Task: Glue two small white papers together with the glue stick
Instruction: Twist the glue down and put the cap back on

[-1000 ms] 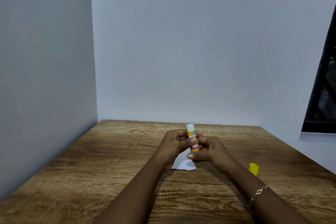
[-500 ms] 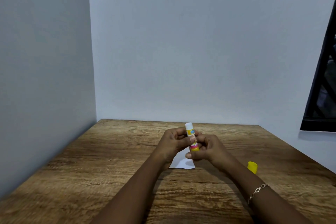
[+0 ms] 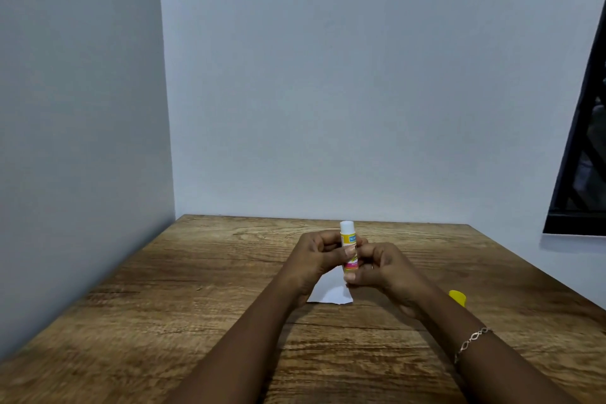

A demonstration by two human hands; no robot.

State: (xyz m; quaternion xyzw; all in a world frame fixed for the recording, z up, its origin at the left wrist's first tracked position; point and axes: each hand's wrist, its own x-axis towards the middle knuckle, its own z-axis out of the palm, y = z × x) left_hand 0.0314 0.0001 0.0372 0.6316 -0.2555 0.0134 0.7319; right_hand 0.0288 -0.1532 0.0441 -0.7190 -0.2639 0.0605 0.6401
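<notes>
The fingers (image 3: 323,241) of the left hand (image 3: 311,259) are curled round the upper part of the glue stick (image 3: 347,234), and the thumb lies across its front. The fingers (image 3: 373,252) of the right hand (image 3: 387,272) are curled too. They pinch the bottom end of the glue stick, with the thumb under it. So both hands hold the same thing, one above the other, and they touch each other in the middle.

The glue stick stands almost straight up in the air above the desk (image 3: 196,289). Its top is white and has no lid on. Its label is yellow, with pink lower down.

Right under the hands a white paper (image 3: 329,293) lies flat on the desk. The hands hide part of it, so I cannot tell if it is one sheet or two.

A small yellow cap (image 3: 458,298) sits on the desk off to the right, just past the right arm, which hides part of it. It is well apart from the glue stick.

A thin bracelet (image 3: 472,339) goes round the right wrist.

The desk is brown wood with dark lines in it. It is pushed into a corner of pale walls (image 3: 360,92). A dark window frame (image 3: 577,157) shows at the right edge.
</notes>
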